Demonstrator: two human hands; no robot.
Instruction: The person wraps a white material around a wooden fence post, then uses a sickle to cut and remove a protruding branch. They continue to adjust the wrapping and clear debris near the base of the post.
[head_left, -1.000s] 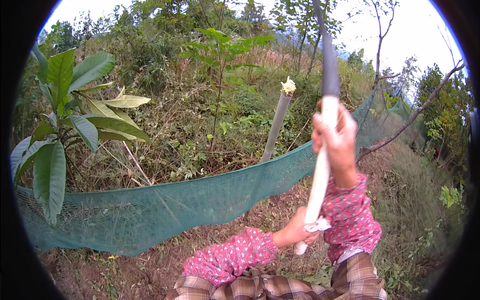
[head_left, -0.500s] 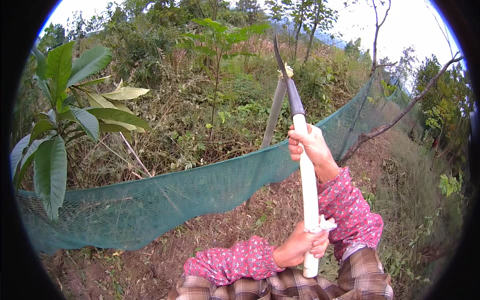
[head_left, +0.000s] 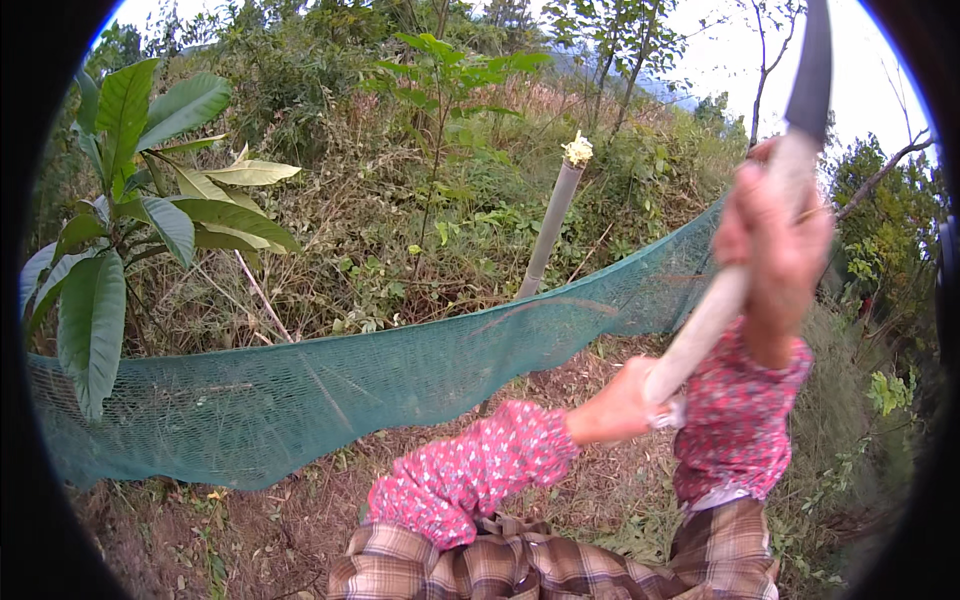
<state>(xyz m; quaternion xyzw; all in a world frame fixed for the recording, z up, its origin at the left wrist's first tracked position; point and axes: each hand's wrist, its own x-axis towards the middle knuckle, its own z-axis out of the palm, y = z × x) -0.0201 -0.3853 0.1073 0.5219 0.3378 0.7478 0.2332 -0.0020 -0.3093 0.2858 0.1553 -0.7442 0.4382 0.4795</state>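
A long-handled billhook (head_left: 708,322) is raised at the right, its pale handle slanting up and its dark blade reaching past the top edge. Near the handle's butt end, my left hand (head_left: 612,408) is closed around it, beside a knotted white strip. Higher up, my right hand (head_left: 778,245) grips the handle below the blade's socket and is blurred by motion. Left of the blade, and apart from it, a leaning grey post (head_left: 552,225) stands with a splintered, pale yellow top (head_left: 577,150).
A green mesh net (head_left: 300,385) runs across in front of me, sagging between its ends. At the left stands a broad-leaved plant (head_left: 120,230). Dry brush and weeds cover the slope behind. A bare branch (head_left: 885,170) leans at the right.
Both hands have swung the billhook up and to the right, away from the post top, where its blade was before. The right hand has risen most. The post still leans.
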